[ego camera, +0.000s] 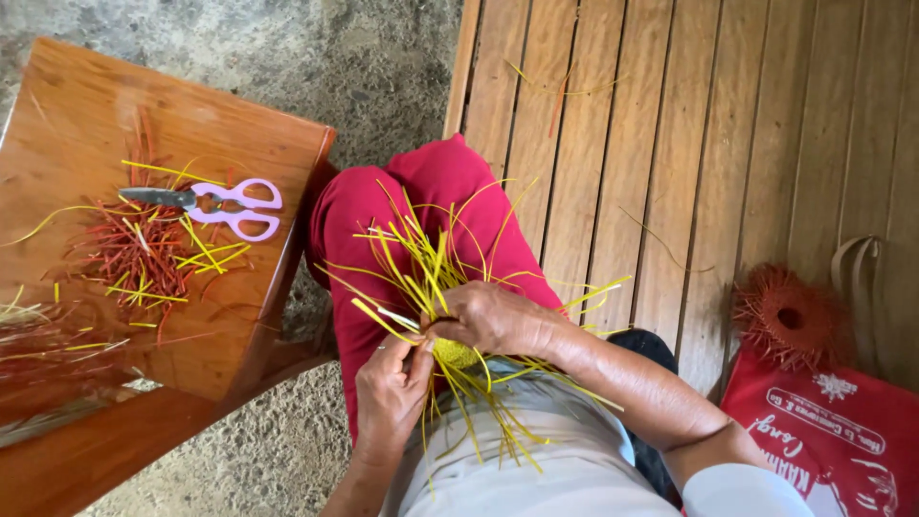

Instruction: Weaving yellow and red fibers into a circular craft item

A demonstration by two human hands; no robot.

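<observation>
Two hands on yellow woven piece (454, 353), right hand (490, 319) grip closed over it; left hand (391, 391) pinching strands

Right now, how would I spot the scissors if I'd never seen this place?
Look at the brown wooden table at the left. On it lies a heap of red and yellow strips; the scissors rest on its upper edge. Their pale pink handles and grey blades stand out.

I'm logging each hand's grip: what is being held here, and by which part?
Both hands hold a small yellow woven piece: right hand over its top, left hand pinching a loose yellow strip beside it.
</observation>
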